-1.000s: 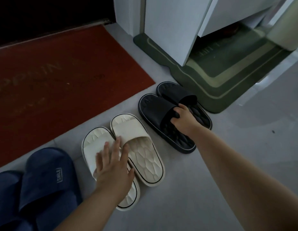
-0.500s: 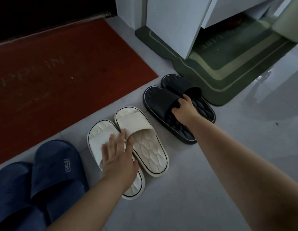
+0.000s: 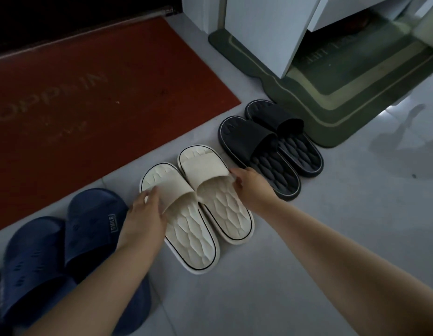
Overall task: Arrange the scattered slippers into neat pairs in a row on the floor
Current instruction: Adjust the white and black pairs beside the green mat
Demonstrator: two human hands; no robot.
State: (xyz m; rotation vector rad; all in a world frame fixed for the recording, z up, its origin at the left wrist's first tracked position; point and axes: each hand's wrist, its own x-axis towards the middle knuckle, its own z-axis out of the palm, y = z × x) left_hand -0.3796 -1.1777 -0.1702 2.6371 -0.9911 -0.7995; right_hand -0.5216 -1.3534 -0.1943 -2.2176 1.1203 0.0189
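Three pairs lie in a row along the near edge of the red mat (image 3: 89,93). The black pair (image 3: 271,151) sits just past the mat's right corner, its two slippers side by side and touching, toes toward the mat; that pair looks finished. The blue pair (image 3: 65,251) lies off the mat's near edge toward its left end, also side by side, though the left forearm hides part of it, so I cannot tell how square it is.

The cream pair is between them, close to the mat's edge. The left cream slipper (image 3: 186,229) sits further back from the mat than the right cream slipper (image 3: 222,202), so their heels and toes do not line up. Levelling these two seems to be the step in hand, and probably the main thing left.

Both arms reach forward toward the mat. The left hand (image 3: 145,214) grips the left cream slipper's strap at its outer side, fingers curled over the top and thumb at the strap opening. The right hand (image 3: 251,187) pinches the outer edge of the right cream slipper's strap, fingers bunched together on it
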